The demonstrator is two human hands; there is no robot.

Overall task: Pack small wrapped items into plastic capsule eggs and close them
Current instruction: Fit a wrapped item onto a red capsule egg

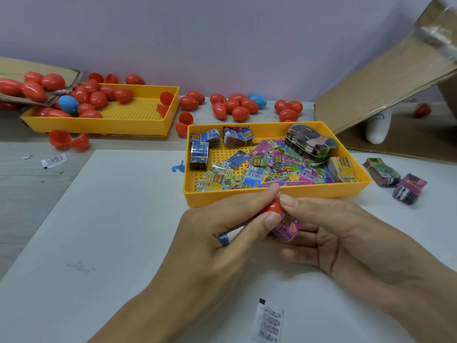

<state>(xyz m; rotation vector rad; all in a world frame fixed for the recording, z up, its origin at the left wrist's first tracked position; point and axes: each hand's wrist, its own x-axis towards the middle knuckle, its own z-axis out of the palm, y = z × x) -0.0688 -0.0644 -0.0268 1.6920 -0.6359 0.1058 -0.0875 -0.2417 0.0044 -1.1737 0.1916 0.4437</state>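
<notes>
1. White table surface (118, 219) fills the near part of the scene, with a pale lilac wall (222, 33) behind it at the far side.
2. A red capsule egg (273, 207) is held at the centre, just near of the near yellow tray (272, 196). It is gripped between the thumb and fingers of the left hand (222, 233).
3. A pink wrapped item (286, 229) is pinched by the right hand (346, 233) just beside the egg, touching it; its wrapper is printed with yellow and green patches.
4. A blue-and-white scrap (223, 240) is seen under the left hand's fingers.
5. The near yellow tray is filled with loose wrapped items (259, 167) in pink, blue, green and yellow, plus banded bundles (310, 142) at its far side.
6. A second yellow tray (138, 122) is placed far left and holds red eggs (99, 97) and one blue egg (68, 103).
7. More red eggs (235, 107) are scattered along the far edge, some lying as open halves (68, 141).
8. Cardboard (385, 87) is leaned at the far right; two bundles (395, 181) lie on the table to the right of the near tray.
9. A small white sachet (269, 323) lies near, at the bottom edge.
10. Most of the held egg is hidden by fingers, so it cannot be told whether it is open or closed. A white object (377, 127) under the cardboard is hard to make out.
</notes>
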